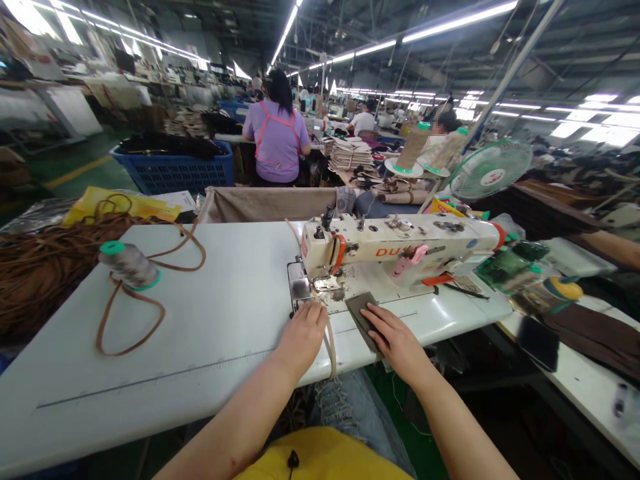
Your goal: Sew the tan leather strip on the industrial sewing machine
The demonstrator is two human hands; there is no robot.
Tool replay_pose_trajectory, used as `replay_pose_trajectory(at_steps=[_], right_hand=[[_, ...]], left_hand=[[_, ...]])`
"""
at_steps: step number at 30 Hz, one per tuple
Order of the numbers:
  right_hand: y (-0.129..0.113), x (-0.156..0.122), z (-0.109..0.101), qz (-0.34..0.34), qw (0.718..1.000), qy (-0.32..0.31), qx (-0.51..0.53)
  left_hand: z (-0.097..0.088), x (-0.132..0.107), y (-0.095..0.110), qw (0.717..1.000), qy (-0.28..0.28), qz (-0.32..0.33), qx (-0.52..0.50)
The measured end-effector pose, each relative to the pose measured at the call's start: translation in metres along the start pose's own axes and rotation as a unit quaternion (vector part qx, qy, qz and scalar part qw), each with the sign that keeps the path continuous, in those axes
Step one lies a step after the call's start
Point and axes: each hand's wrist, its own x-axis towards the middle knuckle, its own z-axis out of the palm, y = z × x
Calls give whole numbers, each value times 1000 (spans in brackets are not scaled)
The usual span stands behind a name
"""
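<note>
A white sewing machine stands on the pale worktable in front of me. Beside its presser foot, my left hand has its fingers pressed together on a narrow beige strip. That strip runs from the needle area past my fingertips and over the table's front edge; the exact grip is hidden. To the right, my right hand lies with fingers stretched out on a dark grey-green flat piece of material. The metal plate is just ahead of my left fingers.
A thread cone stands on the left amid a looped brown strip. A heap of brown strips lies at far left. A fan and a phone are on the right. A person in purple sits ahead.
</note>
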Motion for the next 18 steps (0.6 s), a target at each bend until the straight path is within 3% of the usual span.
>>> replay_pose_trajectory(at_steps=[3, 7, 13, 18], right_hand=[[14, 19, 13, 29, 998, 41, -45], [31, 66, 28, 66, 994, 53, -70], [37, 145, 46, 38, 998, 0, -51], [28, 181, 52, 16, 997, -57, -43]], left_hand=[[-1, 1, 0, 1000, 21, 4, 8], [-2, 2, 1, 999, 31, 5, 12], [-1, 0, 0, 1000, -1, -8, 19], [2, -1, -2, 1000, -6, 3, 30]])
